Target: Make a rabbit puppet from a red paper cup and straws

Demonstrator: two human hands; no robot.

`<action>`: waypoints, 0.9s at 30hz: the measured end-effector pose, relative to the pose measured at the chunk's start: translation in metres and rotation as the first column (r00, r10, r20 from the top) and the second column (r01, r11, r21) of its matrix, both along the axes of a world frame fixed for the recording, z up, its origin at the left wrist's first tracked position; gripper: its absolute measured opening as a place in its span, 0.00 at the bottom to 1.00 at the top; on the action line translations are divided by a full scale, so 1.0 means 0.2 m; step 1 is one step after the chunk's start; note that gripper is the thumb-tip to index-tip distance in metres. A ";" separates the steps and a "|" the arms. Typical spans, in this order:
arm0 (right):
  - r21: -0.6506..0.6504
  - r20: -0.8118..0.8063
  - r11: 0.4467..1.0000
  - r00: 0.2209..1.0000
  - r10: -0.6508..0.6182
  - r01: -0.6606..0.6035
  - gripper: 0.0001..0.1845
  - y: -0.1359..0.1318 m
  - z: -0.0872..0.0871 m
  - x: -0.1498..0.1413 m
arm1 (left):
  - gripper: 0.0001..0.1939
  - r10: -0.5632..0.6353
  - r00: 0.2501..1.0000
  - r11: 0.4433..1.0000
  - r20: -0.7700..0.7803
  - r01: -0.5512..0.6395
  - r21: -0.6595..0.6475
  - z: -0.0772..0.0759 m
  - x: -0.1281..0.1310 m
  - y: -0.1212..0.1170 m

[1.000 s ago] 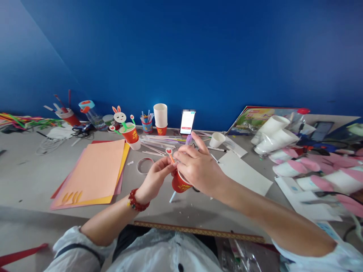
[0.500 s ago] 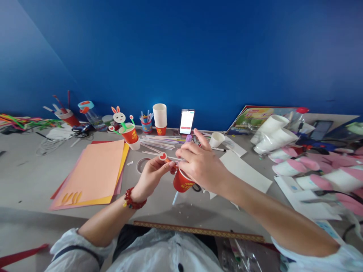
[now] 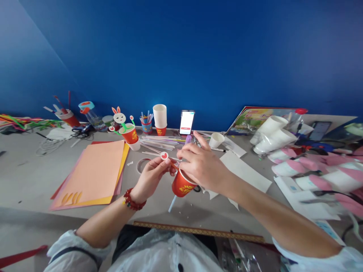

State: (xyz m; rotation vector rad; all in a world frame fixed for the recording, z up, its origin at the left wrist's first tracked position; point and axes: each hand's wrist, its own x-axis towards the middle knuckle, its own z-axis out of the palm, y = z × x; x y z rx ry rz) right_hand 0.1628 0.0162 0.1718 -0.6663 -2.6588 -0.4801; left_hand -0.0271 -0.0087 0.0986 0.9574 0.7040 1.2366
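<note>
My left hand (image 3: 153,174) is closed, pinching an orange strip that carries a round white disc with a red heart (image 3: 164,156). The strip runs to the rim of a red paper cup (image 3: 182,185) with yellow print. My right hand (image 3: 202,164) grips this tilted cup at its far and right side, its index finger raised. Some of its fingertips are hidden behind or inside the rim. From below the cup a pale blue straw (image 3: 171,204) sticks out toward me.
Behind my hands lie loose straws (image 3: 161,142), a tape roll (image 3: 142,165) and a propped phone (image 3: 186,122). A red cup with a rabbit face (image 3: 119,118) stands left, near stacked coloured paper (image 3: 98,166). White paper (image 3: 246,172) and bagged cups (image 3: 270,128) lie right.
The red cup has tipped and shifted slightly toward me, and its straw has swung left. The heart disc has moved a little right and now faces me more.
</note>
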 end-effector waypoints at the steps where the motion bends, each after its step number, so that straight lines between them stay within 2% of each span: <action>1: -0.016 -0.001 1.000 1.000 0.000 0.000 0.12 0.00 0.00 0.00 | 0.12 0.005 1.000 1.000 -0.017 -0.004 0.007 0.00 0.00 0.00; 3: -0.012 -0.003 1.000 1.000 0.003 -0.003 0.13 0.00 -0.01 0.00 | 0.11 0.038 0.998 0.999 -0.054 -0.037 0.014 0.00 0.00 0.00; 6: 0.067 -0.001 0.998 1.000 -0.003 0.003 0.15 -0.01 -0.02 -0.02 | 0.11 0.115 0.990 0.993 -0.077 -0.114 0.014 -0.02 0.02 0.01; 12: 0.176 0.019 0.984 1.000 -0.014 0.010 0.18 -0.04 -0.03 -0.07 | 0.16 0.183 0.983 0.982 -0.026 -0.183 -0.037 -0.03 0.05 0.00; 15: 0.151 0.000 0.988 1.000 -0.013 0.013 0.17 -0.03 -0.03 -0.06 | 0.13 0.186 0.982 0.981 0.015 -0.186 -0.050 -0.03 0.05 0.00; 21: -0.012 -0.005 1.000 1.000 -0.008 0.008 0.13 0.00 -0.02 -0.02 | 0.11 0.205 0.979 0.979 0.016 -0.205 -0.005 -0.05 0.04 -0.02; 27: 0.068 -0.043 0.998 0.999 -0.002 0.004 0.15 -0.01 -0.02 -0.05 | 0.11 0.235 0.971 0.972 0.050 -0.233 -0.044 -0.05 0.06 -0.02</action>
